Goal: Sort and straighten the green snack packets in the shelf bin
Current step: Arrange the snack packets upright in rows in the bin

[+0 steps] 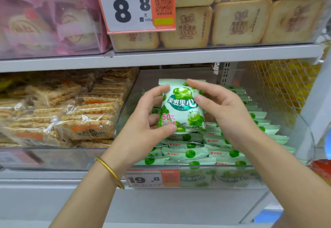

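Green snack packet (181,106) stands upright with its printed face toward you, held above the middle of the clear bin (308,138). Your left hand (145,120) grips its left side, with the thumb curled under the bottom edge and the fingers on the upper left corner. Your right hand (223,113) pinches the right side, thumb on the front and forefinger over the top edge. Inside the bin, below the held one, the other green packets (189,153) lie flat in overlapping rows, with more stacked along the bin's right side. A price tag (152,178) reading 19.8 sits on the bin's front wall. Rice cracker packs (86,116) lie left of the bin. A gold bangle (110,171) circles your left wrist, in front of the bin.
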`<state>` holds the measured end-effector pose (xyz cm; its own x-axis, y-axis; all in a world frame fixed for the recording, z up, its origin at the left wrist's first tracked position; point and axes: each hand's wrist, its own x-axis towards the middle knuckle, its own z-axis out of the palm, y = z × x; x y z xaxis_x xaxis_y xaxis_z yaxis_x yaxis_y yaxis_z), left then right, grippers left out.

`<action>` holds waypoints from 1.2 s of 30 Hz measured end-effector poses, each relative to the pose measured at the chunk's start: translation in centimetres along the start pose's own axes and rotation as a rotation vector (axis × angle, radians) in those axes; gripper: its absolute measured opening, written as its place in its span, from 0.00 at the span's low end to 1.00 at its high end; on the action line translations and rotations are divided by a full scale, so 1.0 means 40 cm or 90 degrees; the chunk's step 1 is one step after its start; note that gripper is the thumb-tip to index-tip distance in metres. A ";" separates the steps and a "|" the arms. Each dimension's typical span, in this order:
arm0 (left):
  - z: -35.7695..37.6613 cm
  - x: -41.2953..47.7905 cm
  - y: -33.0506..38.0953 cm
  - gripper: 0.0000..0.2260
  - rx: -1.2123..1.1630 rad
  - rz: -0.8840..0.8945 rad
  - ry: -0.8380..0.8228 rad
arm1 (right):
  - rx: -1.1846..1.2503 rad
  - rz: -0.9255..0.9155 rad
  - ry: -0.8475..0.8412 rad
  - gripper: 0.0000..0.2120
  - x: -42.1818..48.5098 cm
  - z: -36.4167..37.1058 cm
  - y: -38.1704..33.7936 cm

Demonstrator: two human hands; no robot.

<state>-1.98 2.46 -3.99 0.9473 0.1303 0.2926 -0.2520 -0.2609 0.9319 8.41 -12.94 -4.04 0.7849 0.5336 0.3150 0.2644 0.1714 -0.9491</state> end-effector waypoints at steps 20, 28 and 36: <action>0.004 0.005 -0.006 0.36 0.029 0.016 -0.001 | 0.017 -0.001 -0.023 0.15 0.002 -0.006 -0.006; 0.018 0.007 -0.035 0.30 0.392 0.095 0.140 | -0.030 -0.005 0.008 0.13 -0.003 0.006 -0.010; 0.044 0.007 -0.041 0.38 0.469 0.064 0.158 | 0.008 -0.012 -0.063 0.14 -0.011 0.022 -0.010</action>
<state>-0.95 1.22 -5.81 0.8331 0.2597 0.4885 -0.0558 -0.8390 0.5412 7.47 -12.51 -3.79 0.7210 0.6087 0.3311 0.2712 0.1919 -0.9432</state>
